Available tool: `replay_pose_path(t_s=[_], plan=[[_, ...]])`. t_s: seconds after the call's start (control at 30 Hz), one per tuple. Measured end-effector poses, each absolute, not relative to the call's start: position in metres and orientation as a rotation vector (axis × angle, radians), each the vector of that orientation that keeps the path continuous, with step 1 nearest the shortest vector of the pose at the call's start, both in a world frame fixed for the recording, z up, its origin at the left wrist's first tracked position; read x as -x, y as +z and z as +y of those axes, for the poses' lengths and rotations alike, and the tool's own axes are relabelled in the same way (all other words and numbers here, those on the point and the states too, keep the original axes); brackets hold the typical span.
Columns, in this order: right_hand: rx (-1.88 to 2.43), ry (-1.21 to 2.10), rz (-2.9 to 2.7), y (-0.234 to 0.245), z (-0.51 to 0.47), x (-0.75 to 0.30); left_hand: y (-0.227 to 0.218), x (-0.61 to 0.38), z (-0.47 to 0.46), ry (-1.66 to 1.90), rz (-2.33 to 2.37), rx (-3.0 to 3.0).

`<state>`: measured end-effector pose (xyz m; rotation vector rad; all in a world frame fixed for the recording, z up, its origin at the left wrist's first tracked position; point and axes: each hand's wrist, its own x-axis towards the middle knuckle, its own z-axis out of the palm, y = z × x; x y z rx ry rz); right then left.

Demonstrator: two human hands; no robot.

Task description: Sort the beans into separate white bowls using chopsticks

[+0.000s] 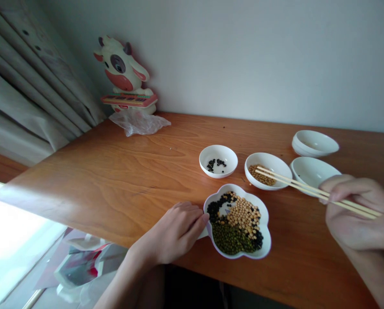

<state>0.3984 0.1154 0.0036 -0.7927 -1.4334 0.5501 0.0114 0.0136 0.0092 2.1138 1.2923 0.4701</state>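
Observation:
My left hand (181, 231) is closed around the short handle of a white flower-shaped dish (266, 242) near the table's front edge. Inside the dish lie green mung beans (229, 238), pale yellow soybeans (243, 212) and black beans (214, 209), partly mixed. Two wooden chopsticks (303, 186) are gripped in my right hand (356, 214). Their tips are close together over a white bowl (277, 164) of small golden-brown grains; whether they pinch anything is too small to tell. Left of it, another white bowl (229, 159) holds some black beans.
At the right stand a white bowl (314, 169), partly behind my right hand, and stacked white bowls (314, 143) behind it. A cow-shaped toy keyboard (129, 101) and a clear plastic bag (140, 122) sit at the back left of the wooden table (114, 180). A curtain (34, 98) hangs at left.

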Motion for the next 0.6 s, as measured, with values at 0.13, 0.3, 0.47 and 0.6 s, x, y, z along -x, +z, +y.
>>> replay_pose_path(t_s=[0.13, 0.3, 0.47, 0.6], plan=[[0.802, 0.839, -1.562, 0.008, 0.097, -0.373, 0.01, -0.012, 0.014, 0.452, 1.313, -2.093], [0.77, 0.96, -1.708, 0.003, 0.086, -0.351, 0.01, -0.011, 0.012, 0.455, 1.325, -2.092], [0.773, 0.979, -1.736, -0.002, 0.087, -0.348, 0.011, -0.012, 0.013, 0.447, 1.318, -2.091], [0.774, 0.977, -1.759, -0.004, 0.087, -0.349, 0.012, -0.012, 0.014, 0.431, 1.31, -2.083]])
